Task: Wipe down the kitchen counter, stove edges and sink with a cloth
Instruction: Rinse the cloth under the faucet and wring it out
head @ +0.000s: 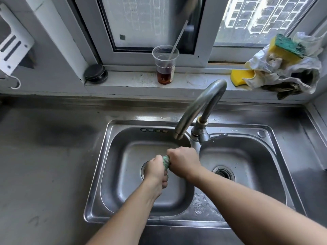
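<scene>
A steel double sink (109, 156) is set into the steel counter (46, 156). Over its left basin both my hands grip a twisted green cloth (166, 161). My left hand (156, 171) is shut on the cloth's near end, above the left drain. My right hand (183, 161) is shut on its far end, just below the spout of the curved faucet (200, 110). Only a short piece of the cloth shows between the fists. No water is seen running from the spout.
On the window sill stand a plastic cup (165, 65) with brown liquid and a straw, a black round lid (95, 73), and at the right yellow-green sponges (286, 48) on crumpled rags (283, 75). The right basin has an open drain (223, 173).
</scene>
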